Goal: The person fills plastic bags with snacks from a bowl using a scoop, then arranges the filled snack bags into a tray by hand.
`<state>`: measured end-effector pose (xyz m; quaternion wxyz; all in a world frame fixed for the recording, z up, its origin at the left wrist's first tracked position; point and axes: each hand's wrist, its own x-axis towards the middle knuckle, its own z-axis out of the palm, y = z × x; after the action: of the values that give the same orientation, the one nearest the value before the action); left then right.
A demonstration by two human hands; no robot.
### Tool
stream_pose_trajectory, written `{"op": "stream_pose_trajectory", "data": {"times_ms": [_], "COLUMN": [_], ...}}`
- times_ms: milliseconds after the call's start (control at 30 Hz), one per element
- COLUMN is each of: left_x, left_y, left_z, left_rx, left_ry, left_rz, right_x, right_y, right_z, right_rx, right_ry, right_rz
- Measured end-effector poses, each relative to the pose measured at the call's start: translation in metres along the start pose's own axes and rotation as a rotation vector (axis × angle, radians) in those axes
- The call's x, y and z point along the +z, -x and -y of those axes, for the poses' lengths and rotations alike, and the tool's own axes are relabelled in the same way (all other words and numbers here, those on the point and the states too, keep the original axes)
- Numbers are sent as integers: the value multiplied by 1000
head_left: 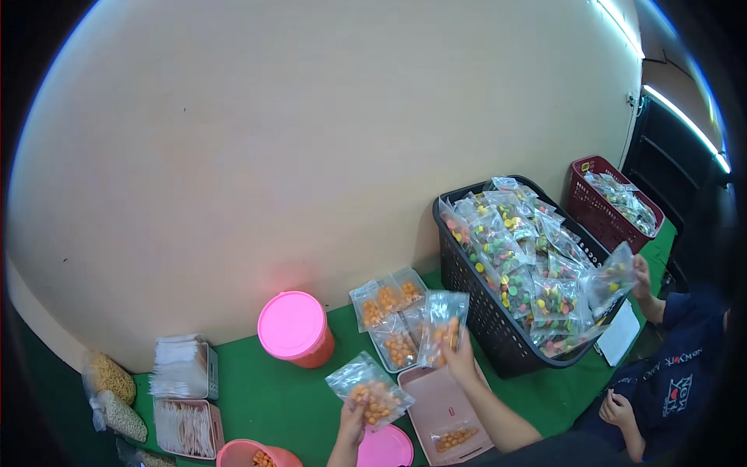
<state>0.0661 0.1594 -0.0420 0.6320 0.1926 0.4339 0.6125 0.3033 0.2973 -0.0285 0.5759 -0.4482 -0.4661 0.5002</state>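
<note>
My left hand (352, 422) is closed on the lower edge of a clear plastic bag (372, 389) of orange balls, held over the green table. In my right hand (461, 363) is another clear bag (446, 315) with orange balls at its bottom, held upright. Behind it, more such bags (395, 342) lie in a shallow tray (380, 359). Below my right forearm sits a pale pink tray (424, 397) holding one filled bag (455, 440). Near my left hand lies a round pink lid (387, 449).
A pink-lidded tub (294, 331) stands by the wall, and an open pink bucket (233, 454) holds orange balls. Baskets of flat packets (187, 428) are at left. At right, another person's hand (642, 276) holds a bag over a black basket (486, 311) of colourful bags; a maroon basket (603, 214) stands behind.
</note>
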Motion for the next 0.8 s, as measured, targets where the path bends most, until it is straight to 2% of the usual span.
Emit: {"op": "stream_pose_trajectory", "data": {"times_ms": [67,100,133,167,233,267,333,367,433,467,533,567,633,700,767,800], "left_x": [-6,-7,-5,-7,-14,-16,-17,-20,-25,-28,-30,-27,-9,2,11,15], "left_y": [-3,-5,-6,-9,-11,-11,-7,-8,-10,-13,-20,-23,-30,-50,-79,-97], "left_z": [-13,-18,-23,-23,-19,-17,-15,-14,-12,-11,-14,-18,-36,-48,-58,-63], "left_rx": [27,55,61,65,74,80,67,70,69,67,35,31,25,69,144,173], "left_ry": [31,62,73,72,40,38,17,15,1,3,70,72,43,14,-62,-107], "left_rz": [-11,-21,-22,-23,-12,-15,-35,-39,-52,-56,-60,-59,-113,-97,-41,1], "right_x": [12,3,12,21,35,39,42,44,51,53,59,62,70,80,93,99], "right_y": [-54,-95,-113,-133,-165,-177,-197,-199,-195,-191,-173,-162,-141,-108,-76,-63], "right_z": [12,-28,-5,4,2,-8,-39,-49,-48,-49,-33,-23,-8,-7,-8,-5], "right_rx": [33,-129,-43,-45,216,213,74,74,-44,-41,-318,-315,-447,-260,164,166], "right_ry": [-73,151,301,298,118,114,686,682,937,939,1293,1298,1034,596,173,178], "right_rz": [-46,-33,-6,-3,103,108,25,30,-104,-100,-298,-298,-125,284,717,713]}}
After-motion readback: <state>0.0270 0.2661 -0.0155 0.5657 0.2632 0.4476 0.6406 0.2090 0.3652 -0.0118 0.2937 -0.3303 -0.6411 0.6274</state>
